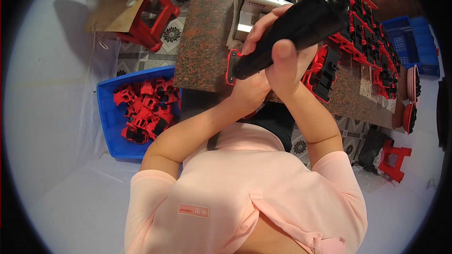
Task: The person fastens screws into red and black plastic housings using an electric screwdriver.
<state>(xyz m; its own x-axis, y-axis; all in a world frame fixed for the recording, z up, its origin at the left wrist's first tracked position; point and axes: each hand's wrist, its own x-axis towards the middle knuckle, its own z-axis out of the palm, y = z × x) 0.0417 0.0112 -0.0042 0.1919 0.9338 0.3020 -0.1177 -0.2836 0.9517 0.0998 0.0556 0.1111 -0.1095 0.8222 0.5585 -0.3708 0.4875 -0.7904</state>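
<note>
Right hand (289, 68) wrapped firmly round a black driver (301, 23), above the near edge of the bench (202, 42).
The driver's lower end overlaps a red-black part (231, 68); contact cannot be told. The left hand (252, 91) is just beside that part, its fingers hidden, so its grip cannot be told. Beyond stands a white machine (259, 7); rightward, rows of red-black units (360, 33); leftward, a blue bin (122, 150) of red pieces (146, 108).

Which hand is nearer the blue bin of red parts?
Left. The left hand is right of the blue bin, by the table's near edge; the right hand, gripping the black cylindrical tool, is farther right.
</note>
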